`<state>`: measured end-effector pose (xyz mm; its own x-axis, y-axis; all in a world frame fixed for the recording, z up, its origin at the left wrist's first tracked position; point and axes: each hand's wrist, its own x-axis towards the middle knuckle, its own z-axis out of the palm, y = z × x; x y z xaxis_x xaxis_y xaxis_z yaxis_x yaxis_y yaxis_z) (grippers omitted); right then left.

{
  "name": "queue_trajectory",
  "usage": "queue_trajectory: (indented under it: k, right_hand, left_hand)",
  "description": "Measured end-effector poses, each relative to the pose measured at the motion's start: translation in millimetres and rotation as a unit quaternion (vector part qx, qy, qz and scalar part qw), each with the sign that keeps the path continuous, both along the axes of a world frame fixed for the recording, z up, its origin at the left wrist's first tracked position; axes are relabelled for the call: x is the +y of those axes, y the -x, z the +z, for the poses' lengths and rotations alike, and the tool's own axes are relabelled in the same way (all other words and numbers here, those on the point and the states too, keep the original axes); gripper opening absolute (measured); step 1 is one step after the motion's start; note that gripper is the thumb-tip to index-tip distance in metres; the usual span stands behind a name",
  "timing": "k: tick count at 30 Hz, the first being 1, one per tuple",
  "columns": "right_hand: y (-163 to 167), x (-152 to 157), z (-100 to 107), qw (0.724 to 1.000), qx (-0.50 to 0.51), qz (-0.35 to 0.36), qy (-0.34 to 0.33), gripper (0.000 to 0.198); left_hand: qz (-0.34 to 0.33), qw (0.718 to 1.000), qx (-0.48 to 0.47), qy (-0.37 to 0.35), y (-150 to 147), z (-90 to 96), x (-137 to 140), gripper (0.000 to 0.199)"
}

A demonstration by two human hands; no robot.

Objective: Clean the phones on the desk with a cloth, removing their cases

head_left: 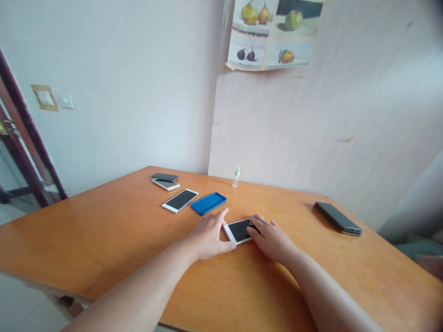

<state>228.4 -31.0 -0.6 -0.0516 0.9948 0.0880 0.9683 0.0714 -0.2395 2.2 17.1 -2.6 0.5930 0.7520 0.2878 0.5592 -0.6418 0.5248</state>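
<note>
A white smartphone with a dark screen lies face up on the table in front of me. My left hand curves around its left end, thumb at the near corner and forefinger by the far corner. Over the right end of the phone, my right hand has its fingers bent down onto the screen. A small greyish bit shows by those fingertips, too small to name. Just beyond my left hand is a blue phone case, its hollow side up.
Left of the case lies another white phone. Farther back, a dark phone rests partly over a white one. A small pump bottle stands near the wall. Dark stacked slabs lie near the table's right edge.
</note>
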Motion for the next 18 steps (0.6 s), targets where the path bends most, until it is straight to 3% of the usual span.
queue_trajectory:
  k: [2,7,9,11,15,18]
  right_hand:
    - [7.4,-6.0,3.8,0.999,0.005,0.032,-0.009,0.051]
    - [46.5,-31.0,20.9,0.979,0.047,0.197,0.010,0.053]
    - [50.3,-32.8,23.3,0.974,0.052,0.219,0.021,0.052]
    - [42.7,-27.4,21.4,0.982,0.036,0.186,0.017,0.051]
    - [15.3,-11.5,12.7,0.999,-0.020,0.036,0.003,0.047]
    - [12.7,-11.8,12.1,1.000,-0.026,0.013,-0.006,0.047]
  left_hand:
    - [-0.002,1.000,-0.005,-0.004,0.0,-1.8,1.3,0.101]
    - [-0.010,1.000,0.003,-0.024,0.3,-8.2,6.0,0.097]
    - [-0.011,1.000,0.005,-0.026,0.6,-9.2,6.9,0.096]
    - [-0.013,1.000,-0.001,-0.021,0.8,-8.2,6.3,0.097]
    - [-0.005,1.000,-0.005,-0.001,0.8,-3.2,2.3,0.100]
    - [-0.002,1.000,-0.006,0.001,0.8,-1.9,1.4,0.099]
